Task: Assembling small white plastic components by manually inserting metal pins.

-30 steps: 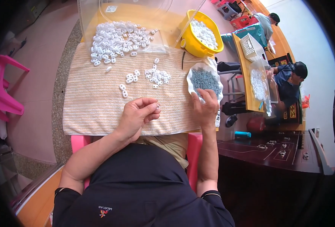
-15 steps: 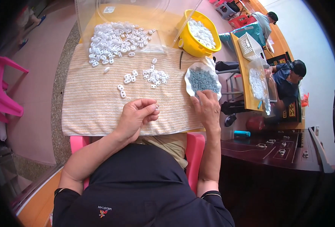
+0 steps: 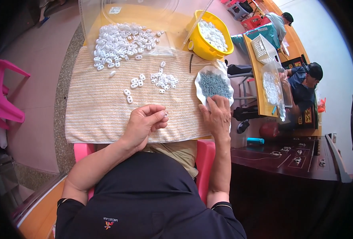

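My left hand (image 3: pixel 146 121) is above the near part of a striped towel (image 3: pixel 100 107), thumb and forefinger pinching a small white plastic piece (image 3: pixel 166 114), mostly hidden by the fingers. My right hand (image 3: pixel 217 117) is at the near rim of a white wavy-edged dish (image 3: pixel 199 93), its fingertips over the small grey-blue screw-like pieces (image 3: pixel 214 84) inside. The thumb stands apart from the fingers, and I see nothing between them. Several white oval two-holed pieces (image 3: pixel 134 83) lie beyond my left hand, beside a cluster of small white square pieces (image 3: pixel 164 80).
A clear plastic bin (image 3: pixel 172 42) spills a heap of white two-holed pieces (image 3: pixel 120 42) onto the towel. A yellow tub (image 3: pixel 198 49) of white parts stands far right, near a thin black stick (image 3: pixel 191 63). Beyond it, a person (image 3: pixel 304 85) works at another table.
My right hand has shifted slightly toward me, and its thumb has spread away from the fingers. My left hand keeps its pinch almost in place.
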Demonstrator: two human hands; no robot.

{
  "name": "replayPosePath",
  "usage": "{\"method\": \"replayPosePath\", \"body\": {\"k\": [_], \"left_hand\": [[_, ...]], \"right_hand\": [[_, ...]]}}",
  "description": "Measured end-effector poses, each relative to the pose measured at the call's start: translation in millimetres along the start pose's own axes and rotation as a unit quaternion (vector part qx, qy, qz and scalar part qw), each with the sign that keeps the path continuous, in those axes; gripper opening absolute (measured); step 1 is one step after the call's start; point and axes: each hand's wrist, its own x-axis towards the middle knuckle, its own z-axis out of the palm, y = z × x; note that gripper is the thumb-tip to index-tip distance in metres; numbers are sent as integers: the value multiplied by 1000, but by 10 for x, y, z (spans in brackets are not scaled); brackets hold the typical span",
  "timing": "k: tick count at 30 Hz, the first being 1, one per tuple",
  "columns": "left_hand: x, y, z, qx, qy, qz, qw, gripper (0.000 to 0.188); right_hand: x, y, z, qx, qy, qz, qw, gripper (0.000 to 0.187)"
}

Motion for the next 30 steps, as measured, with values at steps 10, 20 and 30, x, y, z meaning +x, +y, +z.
{"method": "replayPosePath", "body": {"k": [10, 20, 30], "left_hand": [[-4, -8, -2, 2, -1, -3, 1000, 14], [-4, -19, -1, 3, -1, -4, 1000, 14], [-8, -18, 5, 10, -1, -4, 1000, 14]], "right_hand": [[-57, 5, 24, 0, -6, 19, 1000, 34], [-90, -6, 39, 79, 23, 38, 996, 24], [-157, 15, 172, 92, 92, 3, 992, 16]]}}
